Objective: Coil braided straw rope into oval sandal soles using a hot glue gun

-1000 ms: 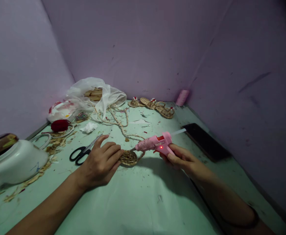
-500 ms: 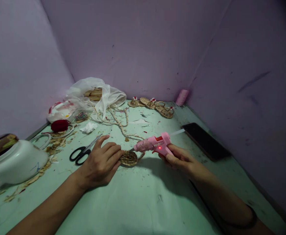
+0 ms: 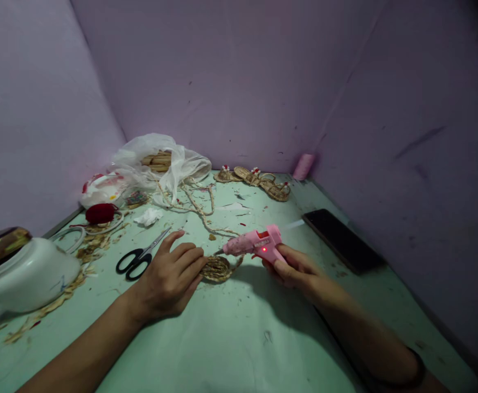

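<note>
A flat oval coil of braided straw (image 3: 217, 269) lies on the green table, a loose braid end curving off its right side. My left hand (image 3: 173, 273) grips the coil's left edge; the thumb and the exact hold are hidden. In my right hand (image 3: 290, 266) is a pink glue gun (image 3: 255, 243), its red light lit and a clear glue stick poking out at the back. The metal nozzle points left at the coil's upper edge; whether it touches cannot be made out. Black-handled scissors (image 3: 138, 259) lie just left of my left hand.
Small straw sandals (image 3: 274, 188) with red-and-white trim and a pink thread spool (image 3: 303, 166) stand by the back wall. A plastic bag (image 3: 181, 164) holds straw strips. A phone (image 3: 343, 240) lies at right. At left are red yarn (image 3: 100, 213) and a white pot (image 3: 38, 273).
The view has tilted slightly, so most things sit a little lower. The glue gun has shifted very slightly left along the coil's upper edge. Both hands keep their hold.
</note>
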Available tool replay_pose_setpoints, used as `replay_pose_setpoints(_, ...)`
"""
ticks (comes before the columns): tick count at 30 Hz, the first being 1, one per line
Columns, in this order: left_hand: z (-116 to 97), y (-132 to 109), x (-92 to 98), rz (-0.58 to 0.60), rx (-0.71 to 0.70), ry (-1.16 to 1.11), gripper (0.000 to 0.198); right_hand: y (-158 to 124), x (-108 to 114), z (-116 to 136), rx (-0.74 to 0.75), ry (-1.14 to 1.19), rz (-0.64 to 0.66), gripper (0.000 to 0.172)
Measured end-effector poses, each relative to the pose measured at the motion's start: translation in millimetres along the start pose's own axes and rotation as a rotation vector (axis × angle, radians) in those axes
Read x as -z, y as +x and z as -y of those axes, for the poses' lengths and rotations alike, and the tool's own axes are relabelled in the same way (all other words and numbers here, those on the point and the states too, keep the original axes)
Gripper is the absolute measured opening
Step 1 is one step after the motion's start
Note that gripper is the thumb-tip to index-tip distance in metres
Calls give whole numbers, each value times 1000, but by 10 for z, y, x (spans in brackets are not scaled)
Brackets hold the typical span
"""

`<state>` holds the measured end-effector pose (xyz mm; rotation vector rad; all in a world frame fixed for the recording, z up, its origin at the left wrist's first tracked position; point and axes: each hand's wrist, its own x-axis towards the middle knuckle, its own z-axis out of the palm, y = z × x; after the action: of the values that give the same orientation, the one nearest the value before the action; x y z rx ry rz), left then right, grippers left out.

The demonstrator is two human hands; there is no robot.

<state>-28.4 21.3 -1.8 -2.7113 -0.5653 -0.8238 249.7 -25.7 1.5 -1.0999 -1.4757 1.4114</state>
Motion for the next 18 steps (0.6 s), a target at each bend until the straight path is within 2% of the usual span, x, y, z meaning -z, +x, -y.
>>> replay_pose_setpoints(3,4,3,-7,-12,8,-18,27,-2,12,16,-10,24,-92,36)
replay_pose_setpoints(6,26,-6,-25,-14,46,-74,26,49,74,-10,-56,165,-311,33)
replay_pose_setpoints(9,68,-38,-47,32,142,-175,26,191,203,-49,-101,244,-483,27)
replay_pose_setpoints(12,113,-70,-50,94,218,-235,27,409,359,-64,-155,231,-575,23)
replay_pose_setpoints(18,143,-76,-18,153,261,-293,27,767,567,-126,-188,88,-678,11)
